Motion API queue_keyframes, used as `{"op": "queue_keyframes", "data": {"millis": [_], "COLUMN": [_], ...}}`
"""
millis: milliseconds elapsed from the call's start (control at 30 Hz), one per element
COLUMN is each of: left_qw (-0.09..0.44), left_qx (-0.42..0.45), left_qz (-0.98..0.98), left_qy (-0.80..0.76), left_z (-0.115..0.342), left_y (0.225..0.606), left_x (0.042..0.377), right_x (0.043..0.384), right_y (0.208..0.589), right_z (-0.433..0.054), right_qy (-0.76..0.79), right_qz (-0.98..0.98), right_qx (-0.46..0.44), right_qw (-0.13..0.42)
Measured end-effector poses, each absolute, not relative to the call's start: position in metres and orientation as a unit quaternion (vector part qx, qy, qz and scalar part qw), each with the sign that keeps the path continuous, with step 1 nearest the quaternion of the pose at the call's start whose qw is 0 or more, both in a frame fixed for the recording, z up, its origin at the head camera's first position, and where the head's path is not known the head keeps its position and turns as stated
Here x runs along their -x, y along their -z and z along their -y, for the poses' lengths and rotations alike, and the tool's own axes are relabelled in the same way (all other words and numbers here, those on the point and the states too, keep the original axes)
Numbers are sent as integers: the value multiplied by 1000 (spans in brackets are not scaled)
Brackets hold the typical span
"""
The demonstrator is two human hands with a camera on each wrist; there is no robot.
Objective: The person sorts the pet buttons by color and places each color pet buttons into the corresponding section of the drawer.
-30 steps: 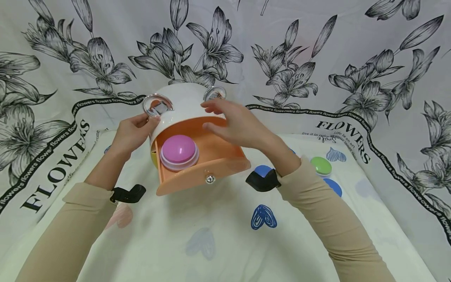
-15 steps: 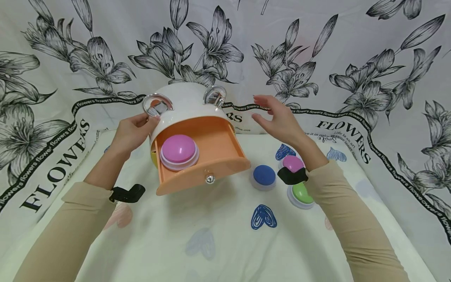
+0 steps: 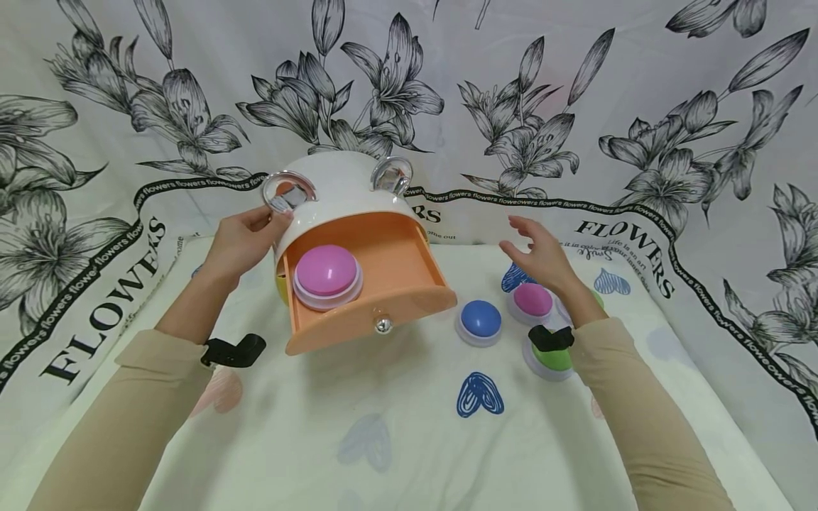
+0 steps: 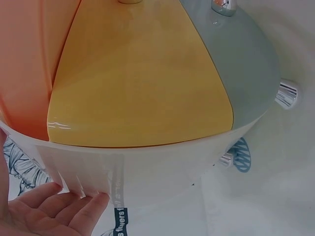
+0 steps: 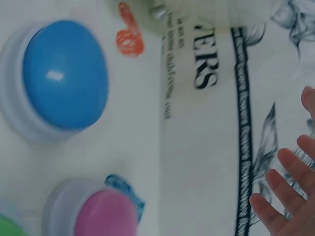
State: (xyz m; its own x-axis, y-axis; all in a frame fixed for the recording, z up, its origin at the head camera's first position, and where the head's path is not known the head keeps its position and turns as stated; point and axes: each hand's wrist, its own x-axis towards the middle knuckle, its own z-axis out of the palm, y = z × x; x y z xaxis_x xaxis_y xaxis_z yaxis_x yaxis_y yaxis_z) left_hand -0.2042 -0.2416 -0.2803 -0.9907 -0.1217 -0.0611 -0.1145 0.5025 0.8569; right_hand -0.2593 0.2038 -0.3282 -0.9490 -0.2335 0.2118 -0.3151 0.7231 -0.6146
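Note:
A rounded white storage box (image 3: 348, 181) with silver ring-shaped fittings stands left of centre. Its orange drawer (image 3: 402, 248), with a silver knob, is pulled out. A pink push button (image 3: 327, 271) on a white base sits at the drawer's left side. My left hand (image 3: 246, 241) holds the box's left edge beside a silver ring; in the left wrist view its fingertips touch the white shell, near a yellow panel (image 4: 140, 78). My right hand (image 3: 543, 255) hovers right of the box, fingers spread and holding nothing, above a second pink push button (image 3: 532, 300).
A blue push button (image 3: 481, 321) lies right of the drawer. A green push button (image 3: 554, 362) is partly covered by the black wrist strap (image 3: 551, 338). Another green one (image 3: 598, 298) shows behind the right wrist. A flower-printed cloth (image 3: 511, 128) hangs behind.
My right hand has drawn away from the drawer, moving right and then down over the loose push buttons. My left hand, the box and the pink button in the drawer stay in place.

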Motion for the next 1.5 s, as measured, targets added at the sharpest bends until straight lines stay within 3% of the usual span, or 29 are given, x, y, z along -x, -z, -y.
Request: {"op": "queue_keyframes", "data": {"millis": [333, 933, 1500], "left_qw": [4, 4, 7], "left_qx": [-67, -69, -70], "left_qz": [867, 870, 873], "left_qy": [494, 487, 483], "left_z": [242, 242, 241], "left_y": [280, 281, 281], "left_x": [205, 204, 203], "right_x": [254, 234, 230], "right_y": [372, 418, 419], "right_z": [-243, -265, -264], "right_qy": [-295, -277, -266], "right_qz": [952, 951, 957], "right_qx": [-69, -58, -39], "right_qw": [-40, -122, -107]}}
